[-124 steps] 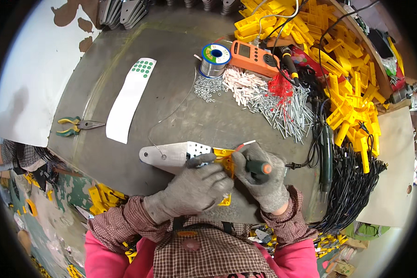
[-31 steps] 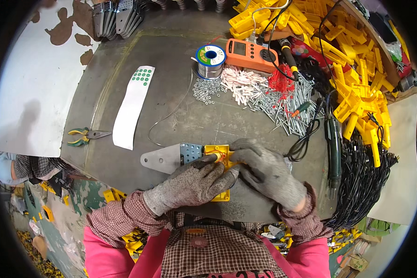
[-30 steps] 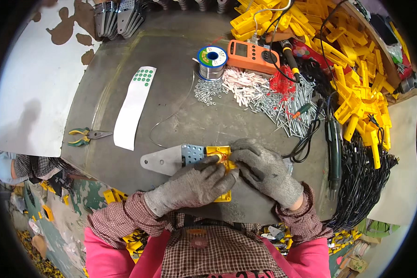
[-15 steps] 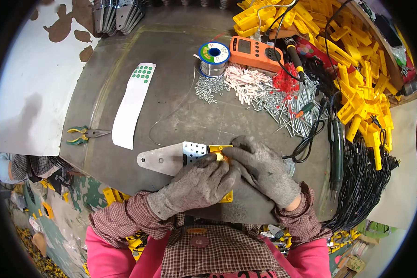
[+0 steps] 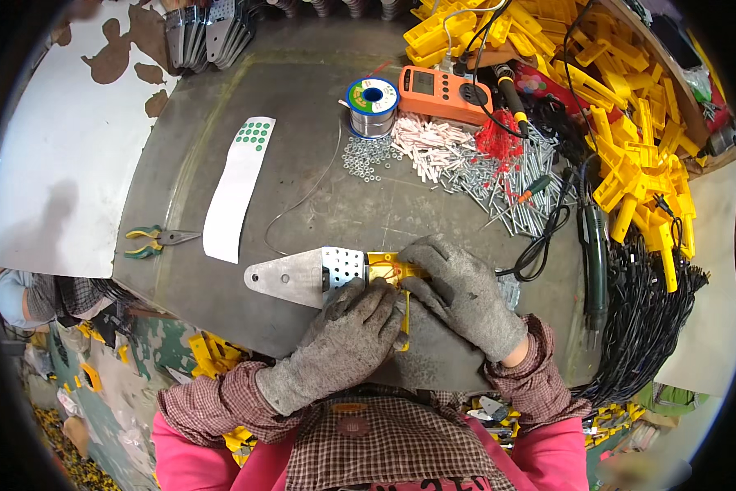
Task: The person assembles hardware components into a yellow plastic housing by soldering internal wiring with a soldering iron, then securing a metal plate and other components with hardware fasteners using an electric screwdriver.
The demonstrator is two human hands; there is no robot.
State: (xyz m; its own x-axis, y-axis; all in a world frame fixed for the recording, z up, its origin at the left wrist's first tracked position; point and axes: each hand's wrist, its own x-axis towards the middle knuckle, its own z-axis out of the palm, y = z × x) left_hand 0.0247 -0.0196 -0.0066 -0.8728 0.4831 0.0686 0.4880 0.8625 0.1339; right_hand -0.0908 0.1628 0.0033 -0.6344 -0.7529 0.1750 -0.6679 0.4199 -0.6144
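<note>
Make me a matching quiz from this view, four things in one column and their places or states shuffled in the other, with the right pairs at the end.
Things
1. Metal pliers with yellow-and-green handles
2. Round blue-rimmed spool of silvery wire
3. Long white paper strip
4. Boxy yellow plastic housing

Places and states
A. Carries round green dots at its far end
B. At the fingers of the grey-gloved left hand and grey-gloved right hand
C. Lies to the left of the strip
D. Stands just left of the orange rectangular meter

Pairs: 1-C, 2-D, 3-A, 4-B
</note>
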